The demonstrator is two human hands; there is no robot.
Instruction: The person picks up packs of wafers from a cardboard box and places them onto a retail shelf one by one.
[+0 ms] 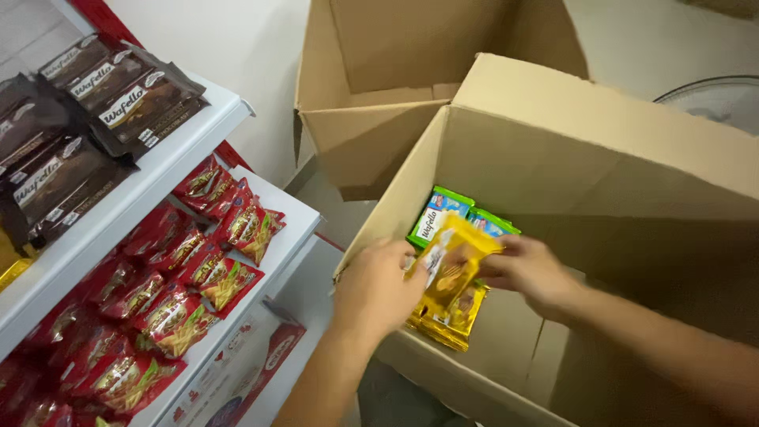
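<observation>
While my left hand (378,286) and right hand (528,271) both close on a yellow packet (452,267) over the box (553,150), more yellow packs (452,316) and green packs (441,213) lie inside, red packs (198,269) shelved left

A yellow snack packet (451,269) sits just right of the frame's centre, lifted and tilted, its glossy wrapper blurred. Directly beneath it, more yellow packets (452,316) lie stacked against the near wall of the open cardboard box (553,158). Above them, toward the middle of the frame, green-and-blue packets (439,213) stand upright in the box's corner.
</observation>
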